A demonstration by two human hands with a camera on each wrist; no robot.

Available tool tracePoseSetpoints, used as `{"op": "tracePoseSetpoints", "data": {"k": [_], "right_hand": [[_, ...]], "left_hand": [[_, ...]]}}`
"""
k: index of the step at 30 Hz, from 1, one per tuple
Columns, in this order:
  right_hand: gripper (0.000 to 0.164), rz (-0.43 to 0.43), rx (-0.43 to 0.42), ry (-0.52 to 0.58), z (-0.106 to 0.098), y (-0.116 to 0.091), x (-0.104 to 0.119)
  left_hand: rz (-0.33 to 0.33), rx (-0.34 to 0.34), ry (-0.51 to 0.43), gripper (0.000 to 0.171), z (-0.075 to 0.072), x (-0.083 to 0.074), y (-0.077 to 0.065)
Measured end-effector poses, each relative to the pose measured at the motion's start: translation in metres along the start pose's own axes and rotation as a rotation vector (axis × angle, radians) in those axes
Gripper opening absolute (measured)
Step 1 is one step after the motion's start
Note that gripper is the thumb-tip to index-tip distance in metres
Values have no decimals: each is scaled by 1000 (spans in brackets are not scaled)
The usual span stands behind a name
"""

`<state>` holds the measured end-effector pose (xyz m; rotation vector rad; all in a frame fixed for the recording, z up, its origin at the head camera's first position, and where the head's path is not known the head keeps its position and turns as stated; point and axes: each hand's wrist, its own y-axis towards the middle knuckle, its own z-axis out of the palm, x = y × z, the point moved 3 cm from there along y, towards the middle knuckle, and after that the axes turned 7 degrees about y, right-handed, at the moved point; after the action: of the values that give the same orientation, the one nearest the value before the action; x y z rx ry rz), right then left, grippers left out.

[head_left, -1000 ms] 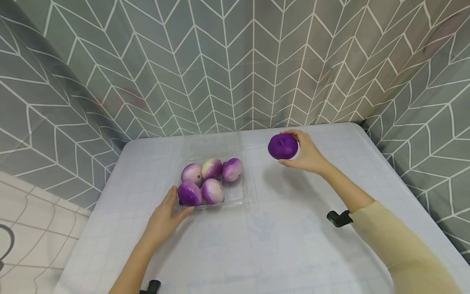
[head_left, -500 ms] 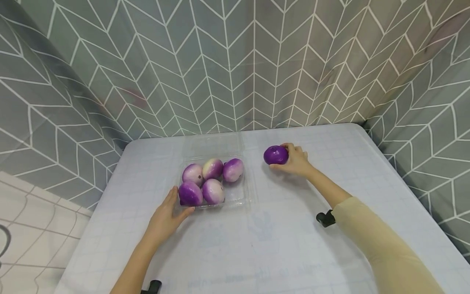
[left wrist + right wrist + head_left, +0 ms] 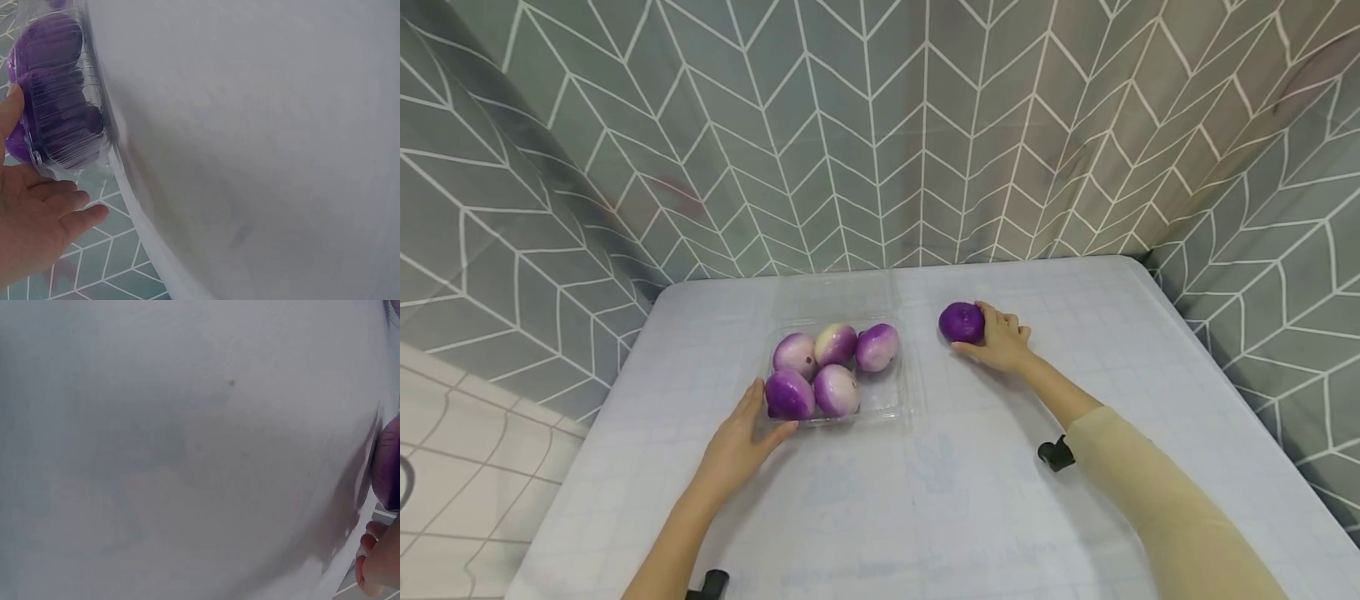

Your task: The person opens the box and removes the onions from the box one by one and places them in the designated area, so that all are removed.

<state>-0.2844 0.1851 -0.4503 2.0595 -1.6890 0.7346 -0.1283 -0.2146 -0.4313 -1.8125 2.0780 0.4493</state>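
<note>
A purple onion (image 3: 961, 323) sits low at the white table's right of centre, its base seeming to meet the surface. My right hand (image 3: 997, 337) grips it from the right, thumb on the near side and fingers behind; the right wrist view catches only part of that onion (image 3: 389, 465) at its edge. To the left, an open clear plastic clamshell box (image 3: 883, 400) holds several purple-and-white onions (image 3: 836, 390). Its near left corner is touched by my left hand (image 3: 735, 446), fingers fairly straight along the side and thumb by the front rim. The left wrist view shows this hand (image 3: 37, 212) against the box.
The box's transparent lid (image 3: 835, 296) lies folded back towards the far table edge. A grey patterned curtain (image 3: 880, 142) hangs behind and on both sides. White floor tiles (image 3: 475, 467) show at the lower left, beyond the table (image 3: 880, 517).
My right hand has lowered the purple onion to the table, moving slightly left and nearer. The left hand keeps its place at the box corner.
</note>
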Motion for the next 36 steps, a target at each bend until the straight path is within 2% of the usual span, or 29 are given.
{"op": "tracePoseSetpoints", "data": {"k": [6,12,16,21,27,36], "right_hand": [[120,-43,-144,12,-10,-5,8],[116,-143,-252,45,-18,-10,18],[112,-250,-294,75,-22,-13,20],[110,-359,-326,87,-26,-13,21],[108,-415,-341,93,-30,-15,24],[107,-493,-329,109,-34,-18,42]], "left_hand": [[-8,12,4,96,-2,-1,0],[-16,23,-3,98,-3,0,-1],[-10,15,-2,97,-2,0,0],[-10,17,0,96,-2,0,0],[-6,19,3,96,-1,0,0],[-3,15,-1,96,0,0,1]]}}
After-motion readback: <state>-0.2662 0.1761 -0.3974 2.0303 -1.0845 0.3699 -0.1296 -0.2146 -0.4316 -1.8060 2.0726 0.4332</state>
